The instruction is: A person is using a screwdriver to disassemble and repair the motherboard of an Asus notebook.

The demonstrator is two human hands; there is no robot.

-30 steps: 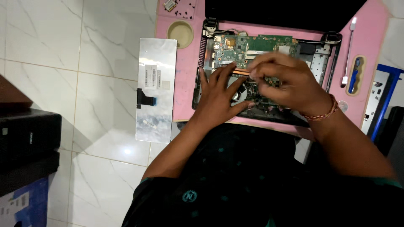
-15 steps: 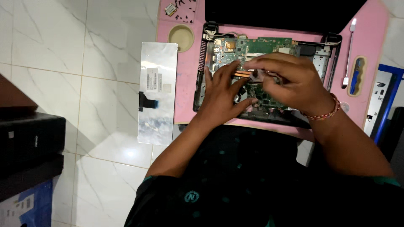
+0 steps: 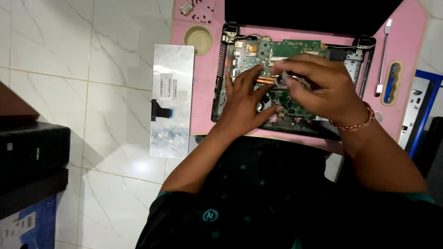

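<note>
A pink work mat (image 3: 203,92) is spread on the pale marble floor tiles, and everything else is placed relative to it. At its middle lies an opened laptop base (image 3: 295,124), its green motherboard (image 3: 295,48) exposed. Off the mat's left edge a removed keyboard (image 3: 171,99) is laid face down, its ribbon cable showing. In the mat's right margin a blue tool rests in a recess.

Over the board, a copper heat pipe (image 3: 264,81) is seen between the two hands. The left hand (image 3: 244,99) is laid flat with fingers spread, pressing the board just beside the pipe. The right hand (image 3: 318,87) is curled above the pipe's right end, fingertips drawn together; whether anything is pinched cannot be told.

The pipe is judged light, thin and easily bent, best taken at its ends. The board is judged stiff but fragile, best held by its edges.
</note>
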